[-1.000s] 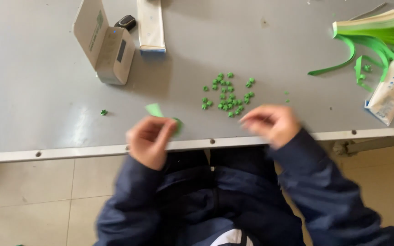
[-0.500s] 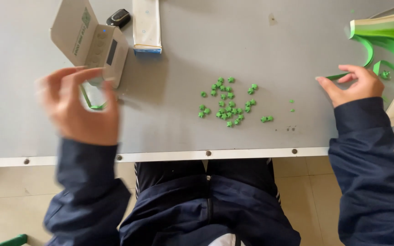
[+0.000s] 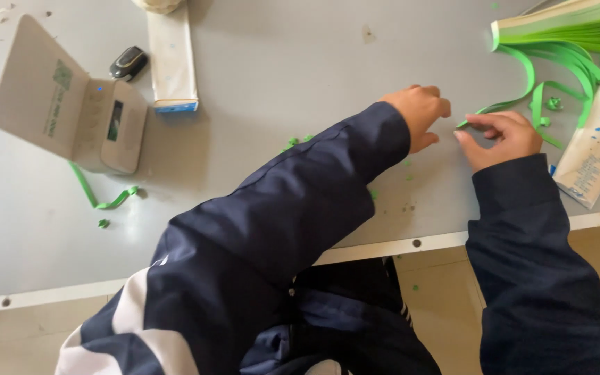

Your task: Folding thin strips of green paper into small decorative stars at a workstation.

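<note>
My left hand [image 3: 421, 117] reaches far across the grey table [image 3: 279, 62] to the right, fingers bent down on the surface with nothing seen in them. Just beside it, my right hand [image 3: 503, 136] pinches the loose end of a long green paper strip [image 3: 526, 76] between thumb and forefinger. The strip curls back to a stack of green strips [image 3: 571, 24] at the far right. My left sleeve covers most of a pile of small green pieces [image 3: 294, 142]; only a few show at its edge.
An open cardboard box [image 3: 71, 104] stands at the left, with a black key fob [image 3: 128, 62] and a long white box [image 3: 171, 59] behind it. A loose green strip [image 3: 98, 198] lies by the box. A white packet [image 3: 595, 135] sits at the right edge.
My left hand has swung from beside the cardboard box at the left over to the right, next to my right hand. The right hand has drawn a strip end toward me.
</note>
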